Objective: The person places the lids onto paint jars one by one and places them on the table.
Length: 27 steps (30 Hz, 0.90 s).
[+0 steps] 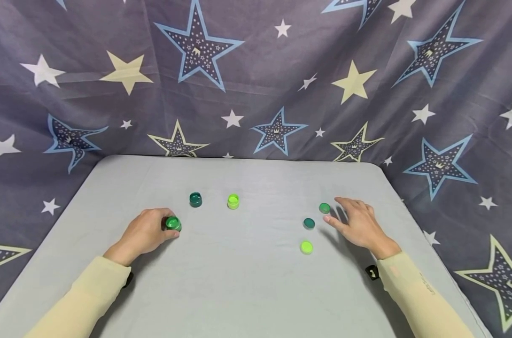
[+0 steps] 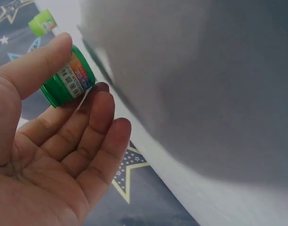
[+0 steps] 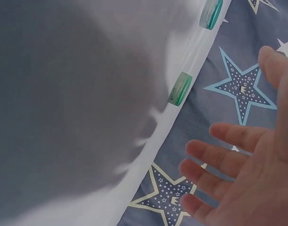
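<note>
On the left of the table, my left hand (image 1: 148, 233) grips a small green paint jar (image 1: 173, 223) between thumb and fingers. In the left wrist view the same jar (image 2: 68, 77) shows a printed label, and the thumb lies along its side. My right hand (image 1: 359, 224), its fingers spread and holding nothing, hovers beside a green lid (image 1: 324, 208). A dark teal lid (image 1: 309, 223) and a lime lid (image 1: 306, 247) lie nearer to me. Two of the lids appear in the right wrist view, the closer lid (image 3: 180, 89) apart from the fingers.
Beyond my left hand stand a dark teal jar (image 1: 195, 200) and a lime jar (image 1: 233, 202), both seemingly without lids. A pale grey cloth covers the table (image 1: 239, 281). Behind its back edge hangs a dark curtain (image 1: 256, 70) printed with stars.
</note>
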{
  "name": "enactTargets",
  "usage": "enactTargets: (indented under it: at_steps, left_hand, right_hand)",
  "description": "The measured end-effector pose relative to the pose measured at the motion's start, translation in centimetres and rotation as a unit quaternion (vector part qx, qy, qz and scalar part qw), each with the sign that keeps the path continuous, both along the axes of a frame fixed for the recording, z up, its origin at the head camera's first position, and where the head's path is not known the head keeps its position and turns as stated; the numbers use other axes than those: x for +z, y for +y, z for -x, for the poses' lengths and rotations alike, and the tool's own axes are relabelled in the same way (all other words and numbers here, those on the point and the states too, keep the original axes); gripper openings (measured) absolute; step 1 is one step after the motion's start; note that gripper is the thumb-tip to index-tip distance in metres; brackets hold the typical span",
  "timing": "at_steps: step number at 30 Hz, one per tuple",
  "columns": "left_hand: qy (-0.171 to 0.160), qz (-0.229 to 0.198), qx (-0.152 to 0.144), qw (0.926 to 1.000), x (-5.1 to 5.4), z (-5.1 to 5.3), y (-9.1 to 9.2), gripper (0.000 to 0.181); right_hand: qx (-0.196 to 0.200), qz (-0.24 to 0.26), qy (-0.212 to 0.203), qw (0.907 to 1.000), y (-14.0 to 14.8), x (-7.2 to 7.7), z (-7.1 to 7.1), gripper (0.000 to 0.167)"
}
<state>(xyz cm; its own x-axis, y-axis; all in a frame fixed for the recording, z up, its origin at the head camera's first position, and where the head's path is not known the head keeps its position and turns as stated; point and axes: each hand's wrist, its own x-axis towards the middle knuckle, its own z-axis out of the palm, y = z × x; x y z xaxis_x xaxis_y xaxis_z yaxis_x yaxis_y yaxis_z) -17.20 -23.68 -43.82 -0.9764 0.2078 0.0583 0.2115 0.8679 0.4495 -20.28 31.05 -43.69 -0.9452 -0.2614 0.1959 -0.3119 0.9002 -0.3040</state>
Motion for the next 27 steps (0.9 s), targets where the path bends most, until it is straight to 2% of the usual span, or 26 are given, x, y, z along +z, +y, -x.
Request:
enactTargets:
  at_steps: [9,27]
  left_hand:
    - [-0.006,-0.026,-0.007,0.9996,0.8,-0.6,1.4,0.026]
    - [-0.005,-0.062,-0.032,0.9975,1.2,-1.2,3.3,0.026]
  right_hand:
    - [-0.004,-0.009,-0.006,0.9999,-0.4,0.0,0.5,0.074]
    - [-0.009,-0.022,-0.019,0.9995,-1.5,0.4,1.8,0.065]
